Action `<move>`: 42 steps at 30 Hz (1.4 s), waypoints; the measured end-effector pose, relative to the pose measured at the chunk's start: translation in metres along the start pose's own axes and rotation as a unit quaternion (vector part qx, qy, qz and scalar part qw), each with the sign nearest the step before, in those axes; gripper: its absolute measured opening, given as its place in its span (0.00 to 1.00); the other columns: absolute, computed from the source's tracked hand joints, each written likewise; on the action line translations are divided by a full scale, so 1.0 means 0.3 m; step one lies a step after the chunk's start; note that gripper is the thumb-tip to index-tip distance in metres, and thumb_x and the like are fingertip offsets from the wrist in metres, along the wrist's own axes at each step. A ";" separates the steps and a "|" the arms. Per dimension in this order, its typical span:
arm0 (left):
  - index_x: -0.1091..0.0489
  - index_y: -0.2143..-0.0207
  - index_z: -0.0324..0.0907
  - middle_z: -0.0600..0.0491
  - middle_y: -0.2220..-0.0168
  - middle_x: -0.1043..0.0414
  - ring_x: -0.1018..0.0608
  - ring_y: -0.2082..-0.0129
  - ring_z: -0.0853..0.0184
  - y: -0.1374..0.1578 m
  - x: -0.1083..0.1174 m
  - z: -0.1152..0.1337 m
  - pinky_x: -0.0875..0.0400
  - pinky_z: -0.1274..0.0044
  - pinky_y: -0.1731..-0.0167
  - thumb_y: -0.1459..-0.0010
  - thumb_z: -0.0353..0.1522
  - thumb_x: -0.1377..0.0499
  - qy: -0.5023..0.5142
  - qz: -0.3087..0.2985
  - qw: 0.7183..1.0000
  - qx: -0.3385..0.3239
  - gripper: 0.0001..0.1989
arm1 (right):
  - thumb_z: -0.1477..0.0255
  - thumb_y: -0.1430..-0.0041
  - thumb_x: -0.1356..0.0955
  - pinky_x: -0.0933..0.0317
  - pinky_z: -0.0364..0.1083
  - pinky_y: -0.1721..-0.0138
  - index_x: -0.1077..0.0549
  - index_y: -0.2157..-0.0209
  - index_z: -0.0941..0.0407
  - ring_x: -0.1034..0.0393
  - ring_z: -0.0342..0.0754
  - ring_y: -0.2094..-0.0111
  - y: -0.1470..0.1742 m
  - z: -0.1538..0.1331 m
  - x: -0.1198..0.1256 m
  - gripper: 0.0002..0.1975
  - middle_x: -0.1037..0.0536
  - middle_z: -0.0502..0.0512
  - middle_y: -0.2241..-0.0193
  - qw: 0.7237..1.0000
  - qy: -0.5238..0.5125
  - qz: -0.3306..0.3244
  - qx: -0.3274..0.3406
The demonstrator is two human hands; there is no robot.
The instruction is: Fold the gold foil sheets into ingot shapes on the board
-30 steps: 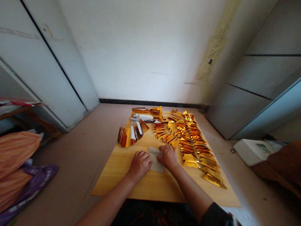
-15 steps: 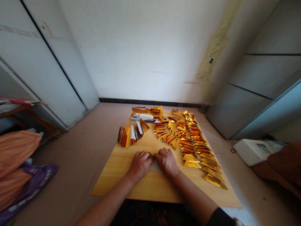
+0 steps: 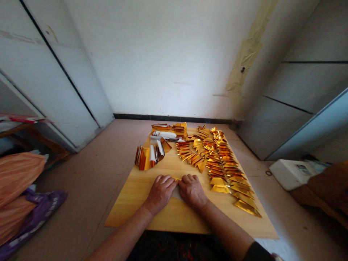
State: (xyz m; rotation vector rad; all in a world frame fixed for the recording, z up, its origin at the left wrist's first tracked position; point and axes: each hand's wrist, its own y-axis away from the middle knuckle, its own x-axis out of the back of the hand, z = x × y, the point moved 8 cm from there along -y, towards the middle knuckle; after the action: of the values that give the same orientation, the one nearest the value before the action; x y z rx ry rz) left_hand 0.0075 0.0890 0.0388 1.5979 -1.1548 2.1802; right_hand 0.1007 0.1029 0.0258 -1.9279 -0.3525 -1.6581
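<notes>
Near the front of the wooden board (image 3: 130, 203), my left hand (image 3: 162, 192) and my right hand (image 3: 192, 190) meet over a sheet of gold foil paper (image 3: 177, 194). Its pale underside shows between my wrists, and a gold edge peeks out past my fingertips. The fingers of both hands are curled and pressed onto the paper; the thumbs are close together at its middle. Most of the sheet is hidden under my hands. To their right stand rows of folded gold paper pieces (image 3: 220, 185).
Loose gold and white sheets (image 3: 146, 157) lie fanned at the board's left, with another stack (image 3: 178, 128) at the back. A white box (image 3: 289, 174) sits on the floor at right. Orange and purple bags (image 3: 24, 203) are at left, beside a cabinet (image 3: 49, 72).
My hands have shifted slightly on the paper and the right one sits a little lower. More of the gold edge shows beyond the fingertips.
</notes>
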 end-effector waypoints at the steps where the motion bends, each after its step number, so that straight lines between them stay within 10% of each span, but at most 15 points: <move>1: 0.31 0.56 0.44 0.49 0.59 0.27 0.29 0.55 0.63 0.000 -0.002 -0.002 0.40 0.68 0.55 0.38 0.28 0.50 -0.001 -0.006 1.000 0.005 0.12 | 0.71 0.40 0.36 0.53 0.48 0.63 0.28 0.64 0.54 0.40 0.49 0.63 0.004 -0.001 0.003 0.05 0.30 0.55 0.68 1.000 -0.002 0.002 0.002; 14: 0.29 0.61 0.46 0.53 0.59 0.25 0.29 0.58 0.64 -0.020 -0.016 -0.039 0.41 0.67 0.55 0.39 0.27 0.49 -0.006 -0.049 0.998 0.040 0.10 | 0.60 0.45 0.31 0.53 0.52 0.51 0.31 0.51 0.51 0.39 0.51 0.53 0.127 0.038 0.058 0.20 0.28 0.56 0.53 0.991 -0.113 0.002 0.066; 21: 0.28 0.63 0.40 0.49 0.62 0.27 0.30 0.61 0.63 -0.043 -0.052 -0.037 0.34 0.72 0.61 0.42 0.23 0.49 0.010 -0.095 0.995 0.030 0.11 | 0.65 0.40 0.34 0.52 0.50 0.53 0.27 0.62 0.50 0.39 0.49 0.56 0.110 0.029 0.041 0.07 0.27 0.53 0.58 0.993 -0.086 0.027 0.071; 42: 0.30 0.60 0.43 0.48 0.52 0.33 0.32 0.52 0.62 0.006 -0.020 0.024 0.33 0.69 0.51 0.45 0.30 0.43 0.080 -0.128 0.988 -0.024 0.09 | 0.64 0.39 0.35 0.51 0.49 0.54 0.28 0.60 0.53 0.37 0.48 0.58 0.112 0.006 0.043 0.09 0.26 0.55 0.60 0.991 -0.084 0.009 0.108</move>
State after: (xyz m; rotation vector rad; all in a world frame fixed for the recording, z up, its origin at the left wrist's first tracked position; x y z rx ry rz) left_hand 0.0138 0.0845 0.0334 1.4323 -0.8935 2.0551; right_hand 0.1229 0.0747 0.0300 -1.9039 -0.5547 -1.3881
